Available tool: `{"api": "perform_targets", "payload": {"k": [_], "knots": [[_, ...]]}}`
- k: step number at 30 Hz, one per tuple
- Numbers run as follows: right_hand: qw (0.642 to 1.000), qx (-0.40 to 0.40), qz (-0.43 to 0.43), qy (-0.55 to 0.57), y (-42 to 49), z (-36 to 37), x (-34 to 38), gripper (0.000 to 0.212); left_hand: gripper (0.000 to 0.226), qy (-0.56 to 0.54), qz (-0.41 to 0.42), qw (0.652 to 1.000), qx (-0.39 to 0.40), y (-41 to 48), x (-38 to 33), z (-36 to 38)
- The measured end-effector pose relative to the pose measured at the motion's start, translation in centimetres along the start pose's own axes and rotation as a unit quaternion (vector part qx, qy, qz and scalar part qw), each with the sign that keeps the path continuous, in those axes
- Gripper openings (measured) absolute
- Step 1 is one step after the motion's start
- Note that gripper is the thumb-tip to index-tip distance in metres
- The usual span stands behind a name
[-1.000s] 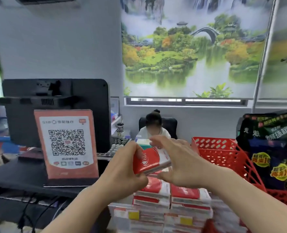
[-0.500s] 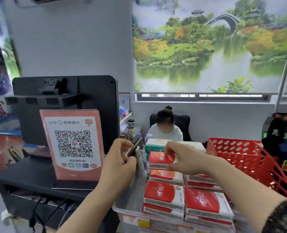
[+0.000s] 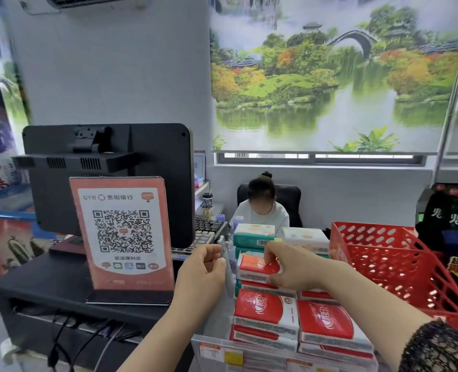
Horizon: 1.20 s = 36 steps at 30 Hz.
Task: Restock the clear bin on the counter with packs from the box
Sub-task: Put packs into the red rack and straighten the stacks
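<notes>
While atop the stack (image 3: 260, 308), red pack (image 3: 257, 267) in right hand (image 3: 293, 268)

packs (image 3: 260, 310) stacked in bin (image 3: 262, 358), front centre. qr sign (image 3: 122, 232) left of bin, monitor (image 3: 109, 157) behind sign, basket (image 3: 399, 267) right of bin.

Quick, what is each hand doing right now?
Left hand: pinching the side wall of the clear bin.
Right hand: gripping the top red pack.
</notes>
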State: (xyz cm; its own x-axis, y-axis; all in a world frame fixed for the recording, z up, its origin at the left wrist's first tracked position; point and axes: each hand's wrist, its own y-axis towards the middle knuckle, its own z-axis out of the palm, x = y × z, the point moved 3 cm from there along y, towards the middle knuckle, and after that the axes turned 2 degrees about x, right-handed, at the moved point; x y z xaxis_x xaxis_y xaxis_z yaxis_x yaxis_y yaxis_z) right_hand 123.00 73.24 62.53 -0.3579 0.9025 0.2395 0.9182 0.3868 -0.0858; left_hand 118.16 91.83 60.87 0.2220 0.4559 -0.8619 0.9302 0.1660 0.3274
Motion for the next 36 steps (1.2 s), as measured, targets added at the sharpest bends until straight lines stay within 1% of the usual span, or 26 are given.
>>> {"api": "perform_targets", "payload": {"k": [3,8,11,16,20,27,36], "knots": [[1.0,0.006,0.0,0.004,-0.3,0.0,-0.1,0.025,0.017,0.007,-0.02,1.0,0.009,0.6,0.8,1.0],[1.0,0.018,-0.003,0.009,-0.6,0.0,-0.2,0.027,0.012,0.01,-0.085,0.996,0.036,1.5,1.9,2.5],[1.0,0.02,-0.002,0.005,-0.8,0.0,-0.2,0.028,0.015,0.014,-0.101,0.994,0.042,1.9,1.9,3.2],[1.0,0.015,-0.008,0.003,-0.8,0.1,-0.4,0.027,0.019,0.025,-0.114,0.992,0.058,2.3,1.9,4.0],[1.0,0.013,-0.01,0.008,-0.8,0.1,-0.5,0.026,0.017,0.028,-0.112,0.991,0.067,2.5,2.2,4.3],[1.0,0.01,-0.009,0.028,-0.8,0.0,-0.7,0.031,0.017,0.022,-0.108,0.991,0.069,2.5,2.0,4.2],[0.999,0.004,-0.003,0.037,-1.4,0.3,-0.6,0.031,0.016,0.049,-0.11,0.989,0.082,2.2,1.6,4.4]]}}
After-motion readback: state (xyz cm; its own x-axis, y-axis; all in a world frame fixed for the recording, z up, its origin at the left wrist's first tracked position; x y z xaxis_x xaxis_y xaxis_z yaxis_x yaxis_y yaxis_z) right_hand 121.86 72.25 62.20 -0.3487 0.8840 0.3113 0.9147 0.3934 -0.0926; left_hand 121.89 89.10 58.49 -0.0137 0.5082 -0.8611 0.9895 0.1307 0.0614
